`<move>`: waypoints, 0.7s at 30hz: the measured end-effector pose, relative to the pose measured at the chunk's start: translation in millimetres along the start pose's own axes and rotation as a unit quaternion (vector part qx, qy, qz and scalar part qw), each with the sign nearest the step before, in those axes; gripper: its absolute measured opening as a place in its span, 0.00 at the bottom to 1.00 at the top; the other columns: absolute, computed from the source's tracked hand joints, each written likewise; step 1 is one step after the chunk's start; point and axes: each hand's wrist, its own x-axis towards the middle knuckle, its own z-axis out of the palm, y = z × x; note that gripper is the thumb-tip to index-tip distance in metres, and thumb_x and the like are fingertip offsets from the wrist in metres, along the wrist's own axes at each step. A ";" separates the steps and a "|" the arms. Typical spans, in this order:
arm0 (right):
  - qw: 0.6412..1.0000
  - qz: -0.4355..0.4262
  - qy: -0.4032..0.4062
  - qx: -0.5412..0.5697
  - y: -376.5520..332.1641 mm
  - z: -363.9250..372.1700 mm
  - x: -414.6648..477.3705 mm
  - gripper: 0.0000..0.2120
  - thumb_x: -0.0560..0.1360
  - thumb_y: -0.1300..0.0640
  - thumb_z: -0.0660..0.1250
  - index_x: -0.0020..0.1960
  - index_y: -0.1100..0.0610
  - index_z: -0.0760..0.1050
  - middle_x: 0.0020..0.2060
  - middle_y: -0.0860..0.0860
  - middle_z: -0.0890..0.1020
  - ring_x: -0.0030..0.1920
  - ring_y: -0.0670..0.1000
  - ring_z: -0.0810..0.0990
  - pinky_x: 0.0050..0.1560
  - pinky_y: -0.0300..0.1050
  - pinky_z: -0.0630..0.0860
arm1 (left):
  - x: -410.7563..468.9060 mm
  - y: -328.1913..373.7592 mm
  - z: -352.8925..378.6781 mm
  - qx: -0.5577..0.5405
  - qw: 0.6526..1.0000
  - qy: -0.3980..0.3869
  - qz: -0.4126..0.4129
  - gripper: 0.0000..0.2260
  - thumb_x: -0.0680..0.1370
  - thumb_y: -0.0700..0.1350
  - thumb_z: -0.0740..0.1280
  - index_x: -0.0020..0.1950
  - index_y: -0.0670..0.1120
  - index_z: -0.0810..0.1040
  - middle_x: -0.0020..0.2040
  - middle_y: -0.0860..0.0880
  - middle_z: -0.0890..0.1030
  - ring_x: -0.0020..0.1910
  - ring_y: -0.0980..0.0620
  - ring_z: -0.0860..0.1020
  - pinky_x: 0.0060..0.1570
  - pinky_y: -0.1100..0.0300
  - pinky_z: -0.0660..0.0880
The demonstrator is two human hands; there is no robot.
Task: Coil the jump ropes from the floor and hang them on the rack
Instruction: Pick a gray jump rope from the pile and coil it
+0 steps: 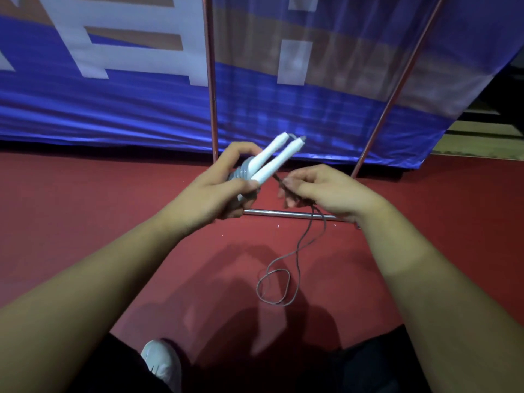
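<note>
My left hand (226, 185) grips the two white handles (272, 157) of a jump rope side by side, their tips pointing up and right. Several turns of cord look wound round the handles' lower ends inside my fist. My right hand (320, 191) pinches the thin grey cord (297, 251) just right of the handles. From my right hand the cord hangs down in two strands and ends in a loose loop on the red floor (85, 222). The metal rack (211, 95) stands straight ahead, with its base bar (283, 213) under my hands.
A blue banner (113, 109) with white lettering hangs behind the rack. The rack's second upright (397, 92) slants at the right. My white shoe (161, 364) shows at the bottom, between my dark-clothed legs. Wooden steps lie at the far right.
</note>
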 end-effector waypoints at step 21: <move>0.996 0.006 0.078 -0.031 -10.3 3.9 -23.1 0.06 0.76 0.57 0.71 0.47 0.57 0.75 0.23 0.46 0.72 0.22 0.45 0.66 0.24 0.36 0.63 | 16.4 5.6 -15.3 0.028 0.970 0.228 -0.086 0.05 0.81 0.40 0.59 0.46 0.46 0.65 0.32 0.42 0.72 0.21 0.51 0.67 0.21 0.66 0.60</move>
